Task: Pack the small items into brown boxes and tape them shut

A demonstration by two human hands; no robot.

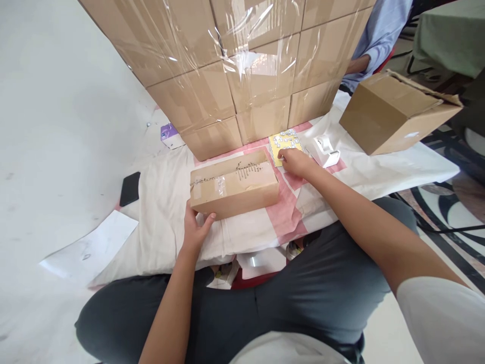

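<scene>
A small taped cardboard box [235, 184] lies on a white and pink cloth [341, 177] in front of my knees. My left hand [197, 227] grips the box's near left corner, thumb against its front face. My right hand [295, 162] reaches past the box's right end, fingers curled in a pinch on a yellow sheet [285, 143] covered with several small white stickers. What the fingertips hold is too small to make out.
A wall of plastic-wrapped cartons [242, 65] stands right behind the cloth. A white tape dispenser [326, 150] sits beside the yellow sheet, an open carton [397, 111] further right. A black phone [130, 188] and loose paper [91, 247] lie left. Another person's blue sleeve [379, 40] shows behind.
</scene>
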